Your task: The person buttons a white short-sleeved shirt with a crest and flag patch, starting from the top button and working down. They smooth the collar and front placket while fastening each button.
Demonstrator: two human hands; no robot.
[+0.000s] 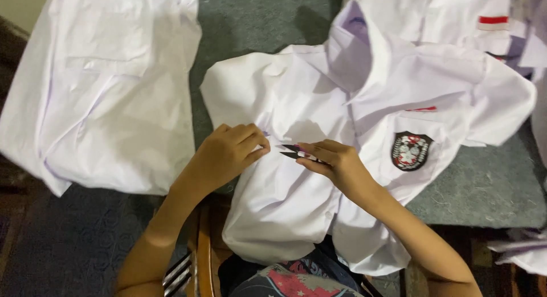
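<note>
Two hands are being kept close on the white school shirt (296, 188): thread snips (293, 151), gripped in the closed right hand (336, 163), are pointing toward nine o'clock, at fabric being pinched by the left hand (228, 154).

A second white shirt (108, 92) was spread out on the left, another one with a red stripe (444, 15) sat top right, all over grey-green carpet (484, 188).
</note>
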